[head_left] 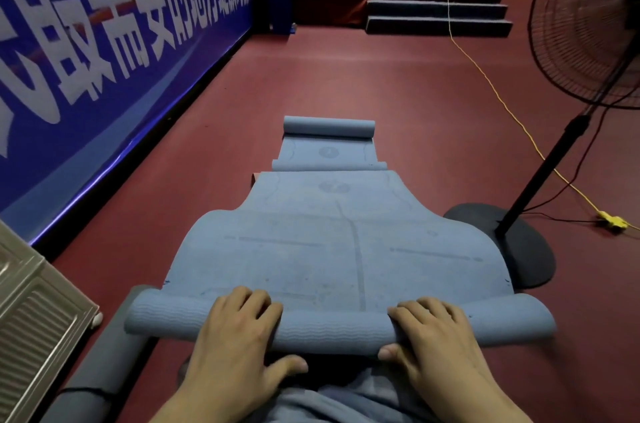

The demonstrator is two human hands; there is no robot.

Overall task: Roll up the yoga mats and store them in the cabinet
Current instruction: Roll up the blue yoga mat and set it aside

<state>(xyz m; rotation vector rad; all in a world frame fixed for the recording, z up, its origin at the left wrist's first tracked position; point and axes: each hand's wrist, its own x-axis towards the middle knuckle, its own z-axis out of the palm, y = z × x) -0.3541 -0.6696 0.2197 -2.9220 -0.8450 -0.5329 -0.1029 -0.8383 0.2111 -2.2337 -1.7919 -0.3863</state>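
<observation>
Yoga mat [346, 249]: blue, on the floor [381, 83], only its near end rolled. Your left hand [239, 329] and right hand [436, 332] each curl a grip over that roll. Second mat [329, 145] beyond, partly rolled; cabinet [38, 325] left; storing remains.

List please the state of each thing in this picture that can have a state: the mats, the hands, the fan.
Near yoga mat: partly rolled at the near end, the rest flat on the floor.
Far yoga mat: short flat stretch, both ends curled.
Left hand: gripping the near roll.
Right hand: gripping the near roll.
Standing fan: upright; running or not, cannot tell.
</observation>
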